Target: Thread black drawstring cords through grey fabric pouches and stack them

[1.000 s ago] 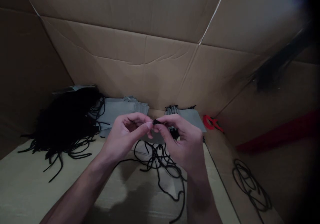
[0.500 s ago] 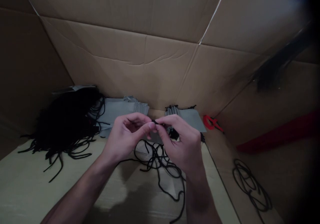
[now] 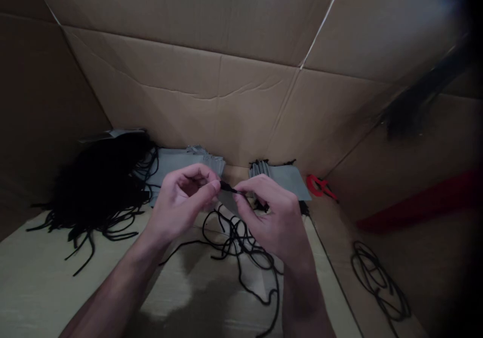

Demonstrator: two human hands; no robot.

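My left hand (image 3: pixel 183 199) and my right hand (image 3: pixel 270 212) are raised over the table, thumbs pressed against fingertips. Between them stretches a short length of black cord (image 3: pixel 228 187), one end pinched in each hand; it looks thicker in the middle, but whether it is knotted is too dark to tell. Under the hands, long loose black cords (image 3: pixel 237 245) lie tangled on the pale tabletop (image 3: pixel 181 298). Behind my right hand stands a stack of grey flat pieces (image 3: pixel 289 179) with black cord ends along its top. Another stack of grey pieces (image 3: pixel 181 163) lies behind my left hand.
A large heap of black cords (image 3: pixel 101 187) covers the table's left side. Red-handled scissors (image 3: pixel 319 186) lie at the back right. A coiled black cord (image 3: pixel 379 280) rests beyond the right edge. Cardboard walls (image 3: pixel 181 66) enclose the back and sides.
My hands have moved apart, mostly my left hand to the left, so more of the black cord shows between the fingertips. Both pinches are still closed.
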